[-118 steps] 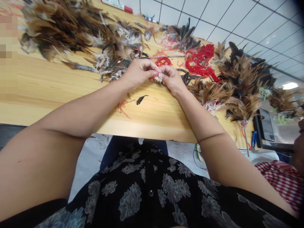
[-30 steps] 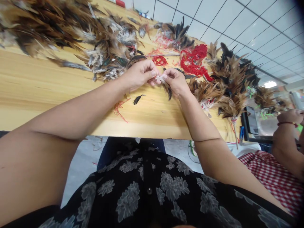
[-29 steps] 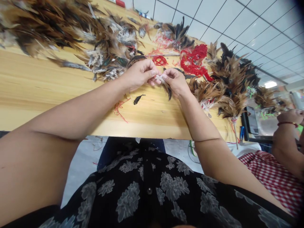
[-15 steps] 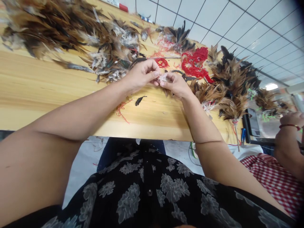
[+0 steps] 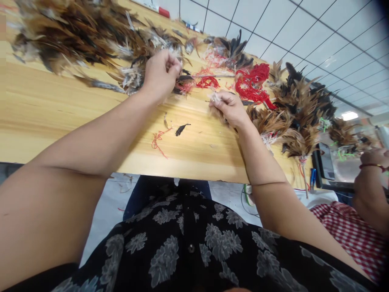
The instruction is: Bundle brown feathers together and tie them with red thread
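Note:
My right hand (image 5: pixel 231 108) is closed around a small bunch of feathers (image 5: pixel 216 98). Its pale, fluffy quill ends stick out by the thumb, and some brown feather shows below the fingers. Over the feather pile (image 5: pixel 130 77), my left hand (image 5: pixel 161 73) pinches thumb and fingers together; whatever is between the tips is too small to make out. Just right of that hand lie reddish string scraps and dark feathers (image 5: pixel 184 86). A red string coil (image 5: pixel 208 82) rests between the two hands, farther back on the table.
A tangled red string hank (image 5: pixel 253 83) lies beyond my right hand. Several feather dusters (image 5: pixel 304 109) are heaped at right, near blue pens (image 5: pixel 313 176). Brown feathers (image 5: pixel 75 36) cover the back left. A black feather (image 5: pixel 182 129) lies in front. A co-worker's arm (image 5: pixel 370 182) is at far right.
My left hand has come away from the right hand, moving left and back to the feather pile. The right hand keeps the feather bunch and has shifted slightly right.

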The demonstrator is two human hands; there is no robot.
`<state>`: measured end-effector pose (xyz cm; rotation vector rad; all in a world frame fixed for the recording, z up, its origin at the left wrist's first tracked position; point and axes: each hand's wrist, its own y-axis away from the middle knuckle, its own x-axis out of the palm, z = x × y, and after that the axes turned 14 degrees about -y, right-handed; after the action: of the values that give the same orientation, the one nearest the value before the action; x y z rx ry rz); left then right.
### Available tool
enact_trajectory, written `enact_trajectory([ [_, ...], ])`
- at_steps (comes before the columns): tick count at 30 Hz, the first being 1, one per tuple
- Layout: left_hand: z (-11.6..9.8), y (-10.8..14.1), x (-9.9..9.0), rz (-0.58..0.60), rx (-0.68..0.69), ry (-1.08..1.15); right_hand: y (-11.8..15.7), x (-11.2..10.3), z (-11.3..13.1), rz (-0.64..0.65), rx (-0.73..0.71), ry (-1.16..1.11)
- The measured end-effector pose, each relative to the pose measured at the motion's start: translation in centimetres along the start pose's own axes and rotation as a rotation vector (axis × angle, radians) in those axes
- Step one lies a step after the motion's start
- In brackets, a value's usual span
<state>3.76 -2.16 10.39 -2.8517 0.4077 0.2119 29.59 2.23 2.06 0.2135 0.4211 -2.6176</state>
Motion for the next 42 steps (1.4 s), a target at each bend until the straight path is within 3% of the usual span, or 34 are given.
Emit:
enact_trajectory([
  [6, 2.2, 1.3, 0.7, -0.002, -0.048, -0.016, -0.6, -0.4, -0.2, -0.111, -0.223, 0.181],
  [10, 4.3, 1.3, -1.1, 0.181, -0.082, -0.055, -0.3, 0.2, -0.1, -0.101, -0.289, 0.323],
  [15, 4.4, 1.6, -2.3, 0.337, -0.020, -0.084, 0.1, 0.9, -0.4, -0.013, -0.343, 0.436],
  [19, 5.0, 1.2, -2.4, 0.277, -0.052, -0.122, -0.1, 1.1, -0.1, 0.025, -0.285, 0.406],
  [24, 6.1, 0.8, -2.5, 0.283, 0.082, -0.193, -0.1, 1.1, 1.5, -0.009, -0.198, 0.270],
  [29, 5.2, 1.3, -1.5, 0.062, 0.167, -0.428, 0.2, 0.9, 3.0, -0.137, -0.147, 0.197],
  [31, 4.9, 1.6, -0.9, 0.028, 0.188, -0.501, 0.3, 1.1, 3.4, -0.165, -0.129, 0.177],
  [35, 4.8, 1.7, -0.3, 0.064, 0.193, -0.523, 0.4, 1.6, 3.7, -0.134, -0.081, 0.120],
  [42, 5.2, 1.5, -0.8, 0.278, 0.095, -0.445, 0.5, 2.2, 4.7, -0.031, 0.060, -0.023],
])
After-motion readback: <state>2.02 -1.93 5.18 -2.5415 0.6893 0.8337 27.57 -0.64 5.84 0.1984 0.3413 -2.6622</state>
